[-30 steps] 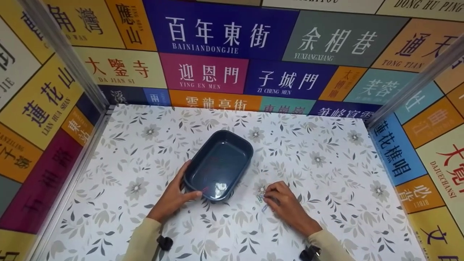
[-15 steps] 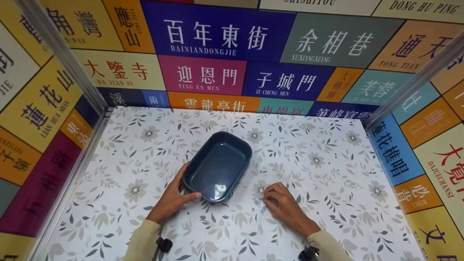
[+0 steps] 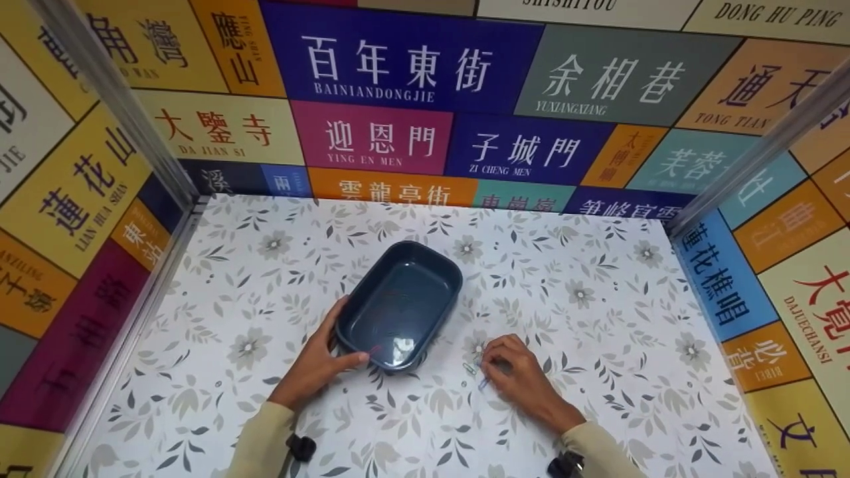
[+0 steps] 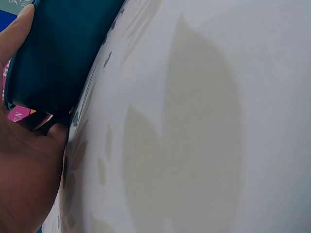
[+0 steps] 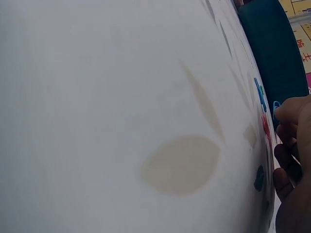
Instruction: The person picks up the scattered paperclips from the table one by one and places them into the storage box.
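Blue clip (image 5: 276,106) is just right of the box, lifted at the fingertips of the right hand (image 3: 521,373). Right grip: pinched closed on that clip, thumb against index finger; other fingers loosely bent below.

On the bench (image 3: 591,358), between box and right hand: green clip (image 3: 469,368) and second blue clip (image 3: 483,383), near each other, both right of the box's near end. Right wrist view also shows a red patch (image 5: 266,125) beside those clips, too blurred to name.

Box (image 3: 418,292): dark blue, rounded corners, open top, flat on the bench, long axis slanted so the far end leans right. Inside at its near end, a small red piece (image 3: 375,349), too small to name for sure. Faint thin marks mid-floor of the box, too dim to identify.

Left hand (image 3: 317,364) is at the box's near-left corner. Left grip: spread to the box's width there, thumb over the near rim, fingers along the left outer wall, holding it.

Bench cover: white, grey flower-and-leaf print, all round the box. Pale sleeves on both arms, black wrist device at each. Behind the box, a wall (image 3: 405,60) of coloured place-name panels; more of the same left and right, metal posts at the corners.
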`<action>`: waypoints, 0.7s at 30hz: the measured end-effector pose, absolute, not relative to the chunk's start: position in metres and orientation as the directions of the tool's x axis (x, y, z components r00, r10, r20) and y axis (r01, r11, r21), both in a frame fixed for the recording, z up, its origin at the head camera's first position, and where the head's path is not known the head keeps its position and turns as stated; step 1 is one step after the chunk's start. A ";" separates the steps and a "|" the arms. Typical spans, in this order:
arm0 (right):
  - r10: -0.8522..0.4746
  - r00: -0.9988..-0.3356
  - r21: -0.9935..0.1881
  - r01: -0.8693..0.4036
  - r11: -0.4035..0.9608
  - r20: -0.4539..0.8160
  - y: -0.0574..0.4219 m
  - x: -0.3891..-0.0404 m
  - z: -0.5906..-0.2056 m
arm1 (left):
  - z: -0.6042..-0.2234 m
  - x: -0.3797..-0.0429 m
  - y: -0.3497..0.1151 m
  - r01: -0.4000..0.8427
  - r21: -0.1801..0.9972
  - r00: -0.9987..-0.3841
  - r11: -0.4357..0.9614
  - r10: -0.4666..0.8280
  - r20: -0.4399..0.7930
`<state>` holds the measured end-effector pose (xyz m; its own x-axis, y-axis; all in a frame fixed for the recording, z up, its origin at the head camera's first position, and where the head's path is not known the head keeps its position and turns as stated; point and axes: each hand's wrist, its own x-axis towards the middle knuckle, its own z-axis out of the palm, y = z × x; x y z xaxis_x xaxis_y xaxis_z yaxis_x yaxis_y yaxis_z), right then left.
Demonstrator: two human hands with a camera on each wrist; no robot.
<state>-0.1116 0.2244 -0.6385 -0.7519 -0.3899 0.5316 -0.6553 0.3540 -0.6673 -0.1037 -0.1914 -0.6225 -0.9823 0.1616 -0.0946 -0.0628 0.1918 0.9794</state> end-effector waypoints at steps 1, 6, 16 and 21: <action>-0.383 -0.760 -0.684 -0.645 0.342 0.525 0.224 -0.111 -0.638 | -0.622 -0.104 -0.191 -0.063 0.979 -0.982 0.194 0.162 -0.095; -0.359 -0.800 -0.744 -0.589 0.316 0.481 0.220 -0.110 -0.632 | -0.622 -0.103 -0.191 -0.068 0.980 -0.981 0.186 0.169 -0.100; -0.315 -0.899 -0.874 -0.395 0.283 0.304 0.211 -0.117 -0.607 | -0.622 -0.103 -0.192 -0.053 0.983 -0.980 0.175 0.181 -0.085; -0.311 -0.920 -0.900 -0.330 0.284 0.239 0.207 -0.123 -0.599 | -0.622 -0.104 -0.192 -0.060 0.984 -0.981 0.166 0.175 -0.089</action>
<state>-0.1233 0.2070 -0.5989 -0.9200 -0.3107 0.2388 -0.3298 0.2844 -0.9002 -0.1038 -0.1919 -0.6216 -0.9805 0.1749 -0.0890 -0.0598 0.1655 0.9844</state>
